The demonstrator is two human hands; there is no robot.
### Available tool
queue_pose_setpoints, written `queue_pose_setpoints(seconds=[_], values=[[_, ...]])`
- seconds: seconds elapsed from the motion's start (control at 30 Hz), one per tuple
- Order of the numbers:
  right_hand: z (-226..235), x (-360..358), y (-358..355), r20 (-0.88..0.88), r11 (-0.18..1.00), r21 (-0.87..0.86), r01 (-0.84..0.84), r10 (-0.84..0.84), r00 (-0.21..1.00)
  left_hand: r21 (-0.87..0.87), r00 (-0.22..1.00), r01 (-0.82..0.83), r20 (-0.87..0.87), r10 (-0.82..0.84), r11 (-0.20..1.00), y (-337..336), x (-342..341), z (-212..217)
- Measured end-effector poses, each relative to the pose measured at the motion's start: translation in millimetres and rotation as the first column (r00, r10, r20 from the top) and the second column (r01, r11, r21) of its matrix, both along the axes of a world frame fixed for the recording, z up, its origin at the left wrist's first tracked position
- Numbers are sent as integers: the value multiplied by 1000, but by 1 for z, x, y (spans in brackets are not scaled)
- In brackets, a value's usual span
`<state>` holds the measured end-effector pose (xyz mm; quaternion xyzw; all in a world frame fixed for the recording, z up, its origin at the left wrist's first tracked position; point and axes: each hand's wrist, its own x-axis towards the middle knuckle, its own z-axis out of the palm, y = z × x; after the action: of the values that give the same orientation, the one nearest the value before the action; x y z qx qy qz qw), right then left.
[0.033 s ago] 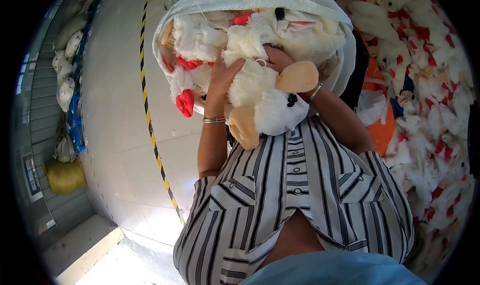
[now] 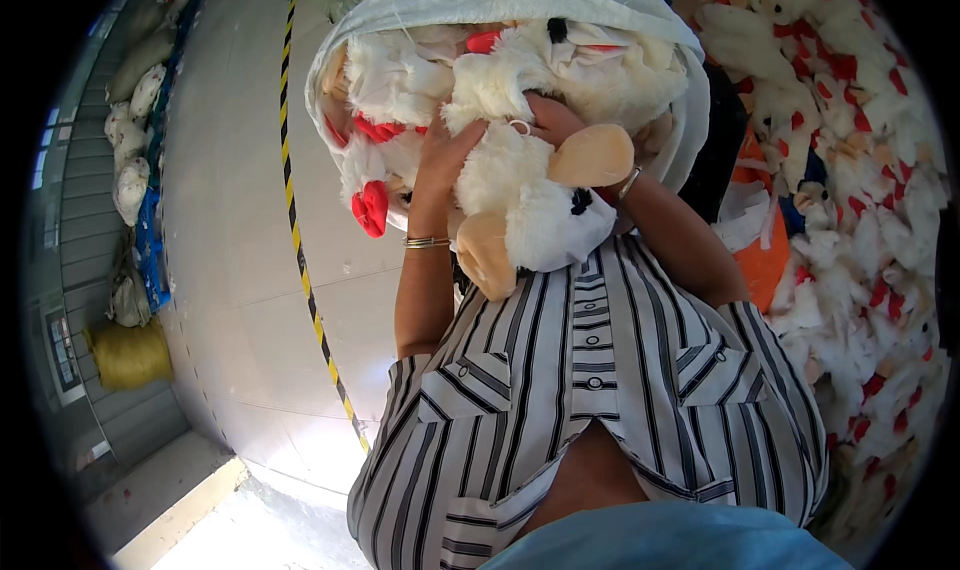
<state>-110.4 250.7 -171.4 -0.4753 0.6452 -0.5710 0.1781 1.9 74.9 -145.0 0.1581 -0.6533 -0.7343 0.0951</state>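
A white fluffy plush toy skin (image 2: 505,175) lies slack in front of my chest. It has two beige ears, a black patch and a short-napped white face part. My left hand (image 2: 447,155) grips its left edge, the fingers partly sunk in the fur. On the other side my right hand (image 2: 553,120) has hold of it near a small white ring (image 2: 520,127); most of those fingertips are hidden in the plush. Just beyond both hands, a white sack (image 2: 500,5) with its mouth spread holds more white plush pieces with red parts.
A heap of white and red plush pieces (image 2: 850,270) spreads along the right. Between it and me is an orange thing (image 2: 764,270). Black-and-yellow tape (image 2: 300,240) runs down the pale floor (image 2: 235,170) at left. A yellow bundle (image 2: 130,353) and stuffed sacks line the far left.
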Motion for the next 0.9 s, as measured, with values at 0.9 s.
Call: queue_pose_setpoints(seconds=[0.9], values=[[-23,-2,-8,81,996,-24,90,-87,993,29,996,-33,82,31,999,-1,3,-7]])
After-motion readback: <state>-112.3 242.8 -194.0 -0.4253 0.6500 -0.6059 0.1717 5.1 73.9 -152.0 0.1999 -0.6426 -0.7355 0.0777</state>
